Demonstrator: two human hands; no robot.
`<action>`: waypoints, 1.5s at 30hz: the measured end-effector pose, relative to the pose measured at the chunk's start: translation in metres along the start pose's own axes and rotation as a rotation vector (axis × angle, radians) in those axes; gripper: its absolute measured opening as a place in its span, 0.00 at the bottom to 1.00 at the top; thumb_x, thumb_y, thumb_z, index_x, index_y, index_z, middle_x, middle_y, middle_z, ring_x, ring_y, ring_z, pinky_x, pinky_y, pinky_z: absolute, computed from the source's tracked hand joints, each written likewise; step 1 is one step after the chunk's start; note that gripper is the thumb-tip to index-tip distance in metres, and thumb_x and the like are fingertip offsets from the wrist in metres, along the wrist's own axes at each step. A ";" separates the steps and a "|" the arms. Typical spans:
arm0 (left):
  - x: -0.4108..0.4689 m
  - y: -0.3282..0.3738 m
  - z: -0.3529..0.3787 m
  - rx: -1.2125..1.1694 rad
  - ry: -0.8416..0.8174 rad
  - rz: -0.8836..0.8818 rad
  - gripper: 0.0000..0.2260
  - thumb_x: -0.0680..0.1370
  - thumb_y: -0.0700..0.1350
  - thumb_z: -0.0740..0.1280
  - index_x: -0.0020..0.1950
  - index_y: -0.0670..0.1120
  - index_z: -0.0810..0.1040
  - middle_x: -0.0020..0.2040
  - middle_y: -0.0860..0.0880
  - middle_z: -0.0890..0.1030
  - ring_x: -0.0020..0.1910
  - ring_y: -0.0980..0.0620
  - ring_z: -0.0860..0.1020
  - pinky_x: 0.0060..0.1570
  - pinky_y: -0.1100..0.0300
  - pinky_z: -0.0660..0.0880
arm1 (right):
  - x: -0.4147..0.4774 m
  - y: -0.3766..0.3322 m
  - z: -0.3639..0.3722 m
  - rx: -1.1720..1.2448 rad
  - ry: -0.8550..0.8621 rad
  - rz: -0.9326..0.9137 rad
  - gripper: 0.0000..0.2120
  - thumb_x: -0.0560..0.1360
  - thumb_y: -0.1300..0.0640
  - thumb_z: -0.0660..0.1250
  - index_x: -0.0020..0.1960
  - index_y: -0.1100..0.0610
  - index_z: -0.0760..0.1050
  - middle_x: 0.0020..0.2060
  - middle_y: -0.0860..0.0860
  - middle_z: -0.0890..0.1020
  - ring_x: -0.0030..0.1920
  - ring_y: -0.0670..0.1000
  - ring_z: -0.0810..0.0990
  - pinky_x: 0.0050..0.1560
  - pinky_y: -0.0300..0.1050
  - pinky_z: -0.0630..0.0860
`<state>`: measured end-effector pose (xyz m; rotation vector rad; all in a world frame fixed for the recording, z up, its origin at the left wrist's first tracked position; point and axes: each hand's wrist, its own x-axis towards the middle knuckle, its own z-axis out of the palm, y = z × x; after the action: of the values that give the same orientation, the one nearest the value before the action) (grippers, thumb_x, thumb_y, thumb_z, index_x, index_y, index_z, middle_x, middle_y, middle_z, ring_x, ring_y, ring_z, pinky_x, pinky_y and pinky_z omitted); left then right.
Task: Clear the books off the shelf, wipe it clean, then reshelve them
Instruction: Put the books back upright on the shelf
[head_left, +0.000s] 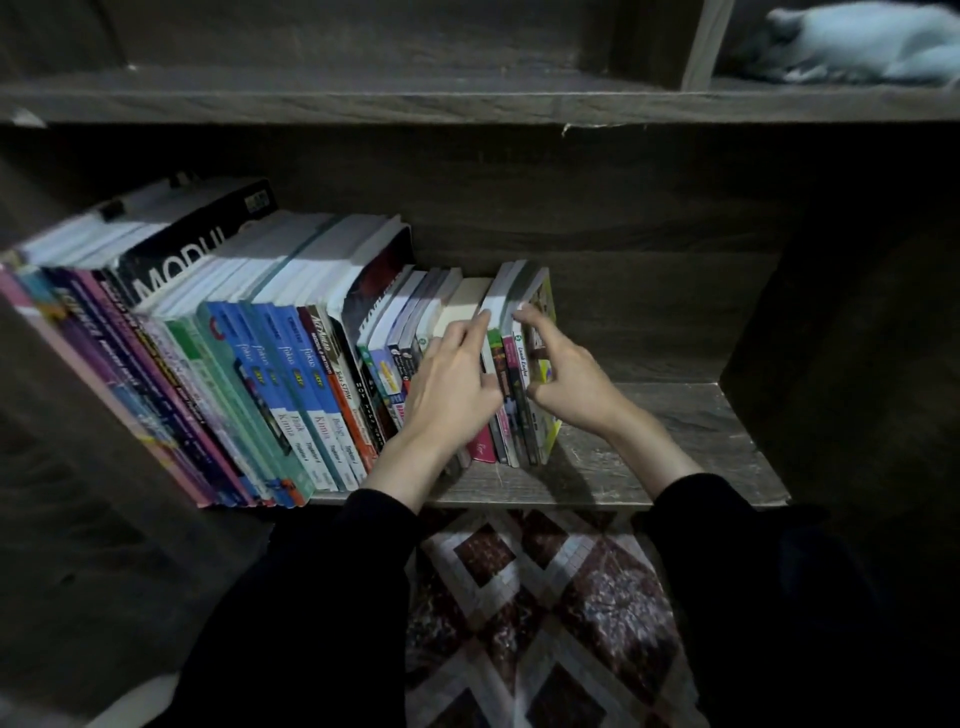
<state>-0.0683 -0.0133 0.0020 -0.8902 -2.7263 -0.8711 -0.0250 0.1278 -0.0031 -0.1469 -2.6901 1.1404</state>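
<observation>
A row of books stands upright on a dark wooden shelf, filling its left and middle part. The rightmost few are thin paperbacks. My left hand lies against the small books just left of them, fingertips over their top edges, thumb on the spines. My right hand grips the rightmost thin paperbacks from the right side, fingers hooked over their tops. Both arms wear black sleeves.
The shelf board right of the books is bare wood up to a dark side panel. An upper shelf runs overhead, with a pale blue cloth at its far right. A patterned rug lies below.
</observation>
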 end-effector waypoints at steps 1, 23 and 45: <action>0.000 0.001 -0.002 -0.004 -0.022 -0.006 0.33 0.76 0.38 0.63 0.78 0.48 0.53 0.74 0.47 0.63 0.71 0.48 0.63 0.68 0.52 0.63 | 0.000 0.000 -0.002 0.005 -0.014 0.004 0.39 0.70 0.70 0.66 0.75 0.48 0.57 0.75 0.48 0.61 0.70 0.53 0.68 0.67 0.49 0.68; -0.047 -0.008 -0.008 0.117 0.071 0.038 0.29 0.79 0.49 0.62 0.77 0.54 0.54 0.71 0.48 0.58 0.67 0.52 0.63 0.55 0.62 0.66 | 0.006 -0.013 -0.018 -0.424 -0.111 0.009 0.42 0.70 0.66 0.63 0.74 0.34 0.51 0.78 0.46 0.51 0.72 0.58 0.65 0.65 0.61 0.67; -0.050 0.009 0.003 -0.390 0.089 -0.219 0.30 0.79 0.39 0.65 0.74 0.58 0.57 0.37 0.46 0.79 0.30 0.50 0.77 0.33 0.56 0.79 | -0.001 -0.024 -0.011 -0.397 -0.107 0.066 0.41 0.70 0.63 0.63 0.75 0.38 0.50 0.78 0.46 0.49 0.68 0.63 0.69 0.62 0.62 0.67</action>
<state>-0.0227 -0.0303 -0.0115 -0.5924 -2.6555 -1.4834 -0.0214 0.1189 0.0211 -0.2439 -2.9973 0.6301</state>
